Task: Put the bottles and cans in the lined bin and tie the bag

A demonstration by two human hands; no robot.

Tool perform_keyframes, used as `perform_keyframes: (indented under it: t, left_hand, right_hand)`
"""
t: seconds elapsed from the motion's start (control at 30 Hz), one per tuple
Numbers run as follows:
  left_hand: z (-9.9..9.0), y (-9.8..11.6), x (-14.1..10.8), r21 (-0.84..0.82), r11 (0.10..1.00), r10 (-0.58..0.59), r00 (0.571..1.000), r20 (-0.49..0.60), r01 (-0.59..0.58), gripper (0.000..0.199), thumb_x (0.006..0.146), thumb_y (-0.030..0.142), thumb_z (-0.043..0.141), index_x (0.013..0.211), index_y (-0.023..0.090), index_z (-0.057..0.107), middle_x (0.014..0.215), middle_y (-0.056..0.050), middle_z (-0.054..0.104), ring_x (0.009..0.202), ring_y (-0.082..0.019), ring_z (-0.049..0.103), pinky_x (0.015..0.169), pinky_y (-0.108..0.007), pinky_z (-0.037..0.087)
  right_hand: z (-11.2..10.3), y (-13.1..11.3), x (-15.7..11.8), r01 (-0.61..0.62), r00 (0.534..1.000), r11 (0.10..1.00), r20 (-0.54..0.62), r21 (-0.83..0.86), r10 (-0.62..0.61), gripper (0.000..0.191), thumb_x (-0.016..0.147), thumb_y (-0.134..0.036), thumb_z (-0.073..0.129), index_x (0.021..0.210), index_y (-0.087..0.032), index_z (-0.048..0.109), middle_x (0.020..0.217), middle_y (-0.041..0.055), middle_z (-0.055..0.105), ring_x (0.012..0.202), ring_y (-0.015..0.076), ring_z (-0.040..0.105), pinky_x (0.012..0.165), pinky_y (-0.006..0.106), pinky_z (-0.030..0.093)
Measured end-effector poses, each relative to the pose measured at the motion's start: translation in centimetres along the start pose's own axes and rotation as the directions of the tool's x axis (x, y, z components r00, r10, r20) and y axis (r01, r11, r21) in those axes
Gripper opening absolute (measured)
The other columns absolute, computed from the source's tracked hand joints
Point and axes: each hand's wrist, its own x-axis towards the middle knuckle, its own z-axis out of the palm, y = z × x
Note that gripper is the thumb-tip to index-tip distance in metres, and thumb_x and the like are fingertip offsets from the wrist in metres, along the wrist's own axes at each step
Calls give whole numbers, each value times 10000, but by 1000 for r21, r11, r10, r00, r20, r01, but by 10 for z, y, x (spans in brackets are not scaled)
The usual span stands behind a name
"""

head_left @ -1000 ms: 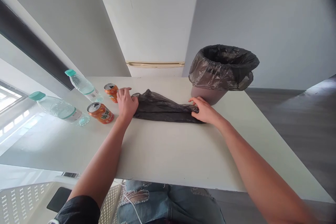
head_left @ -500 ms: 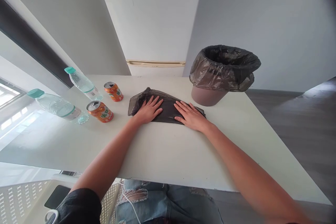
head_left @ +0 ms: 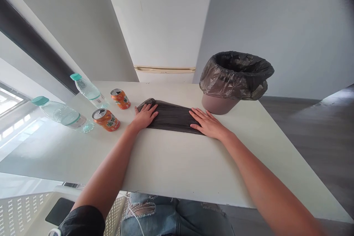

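A black plastic bag (head_left: pixel 174 118) lies flattened into a strip on the white table. My left hand (head_left: pixel 145 116) rests flat on its left end, fingers spread. On the right end, my right hand (head_left: pixel 208 122) presses down with its fingers stretched out. Part of the bag is hidden beneath each palm. Close behind my right hand stands a trash bin (head_left: pixel 219 105), its rim covered by a black bag liner (head_left: pixel 229 81). Nearest to my left hand are two orange cans, one at the front (head_left: pixel 106 120) and one farther back (head_left: pixel 120 99).
Two clear bottles with teal caps, a front bottle (head_left: pixel 62 113) and a rear bottle (head_left: pixel 89 90), stand at the left of the table (head_left: pixel 177 166). A white refrigerator (head_left: pixel 160 25) is behind. Below left, a phone (head_left: pixel 59 211) lies on a chair.
My hands have slid apart, the left one leftward and the right one slightly rightward. The bag between them now looks flatter and more stretched out.
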Motion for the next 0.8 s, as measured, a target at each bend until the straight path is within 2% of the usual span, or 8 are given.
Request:
perform_keyframes:
  t: [0.07,0.13,0.23,0.33,0.4,0.47,0.57,0.8]
  left_hand:
    - [-7,-1,1,10,1000,-16,995,-97,17,478,1086,451,414,1487,286,616,1581,-133,538,1478,-376,454,1237,-675,291]
    - [-15,0,1,11,999,-46,967,-252,50,362,1056,387,483,1295,250,718,1436,-132,632,1358,-348,545,1171,-562,422]
    - [-20,2,4,-7,1000,-23,908,-418,22,333,1042,338,500,1303,227,674,1432,-129,624,1328,-329,556,1127,-494,459]
    - [-16,3,8,20,995,95,923,-373,-94,483,1047,282,469,1528,250,510,1598,-104,516,1477,-315,446,1227,-523,345]
    - [-11,3,12,26,992,128,950,-284,-126,549,1038,230,459,1585,271,452,1554,-97,565,1475,-318,450,1247,-571,285]
    - [-8,0,15,9,993,119,961,-251,-121,473,1020,205,478,1477,275,581,1382,-90,675,1355,-323,545,1205,-572,326]
    - [-9,-5,16,-30,992,105,947,-305,-120,251,984,199,545,1114,263,750,1191,-66,728,1199,-301,612,1127,-512,394]
    - [-20,-13,8,-89,991,55,898,-436,-103,156,859,109,626,873,241,708,1078,-33,736,1095,-281,625,1027,-470,424]
  right_hand:
    - [-2,2,-1,4,1000,1000,11,4,-4,803,1050,-761,234,1726,-329,186,1794,-7,97,1670,279,108,1367,552,105]
    - [-3,2,-1,19,1000,1000,-6,11,-19,792,1055,-748,259,1721,-322,218,1792,5,125,1664,295,142,1364,562,129]
    - [-5,-1,-1,31,985,998,-169,58,-21,731,1071,-686,332,1694,-304,313,1757,37,290,1611,309,317,1317,544,311]
    - [-6,-4,1,15,926,997,-376,73,14,566,1080,-525,443,1579,-264,508,1611,61,527,1456,311,523,1165,496,515]
    - [-6,-5,2,21,907,999,-421,46,0,458,1057,-405,505,1468,-237,618,1504,71,619,1347,316,592,1096,490,559]
    - [-5,-4,3,80,915,997,-398,15,-67,401,1043,-327,520,1399,-225,673,1450,72,656,1274,311,619,1087,490,559]
    - [-5,0,5,158,926,987,-341,-30,-159,366,1052,-273,490,1326,-227,729,1401,64,692,1207,303,642,1068,496,560]
    - [-7,4,2,119,935,991,-327,-66,-134,332,1052,-274,518,1287,-219,744,1376,67,706,1197,299,662,999,482,590]
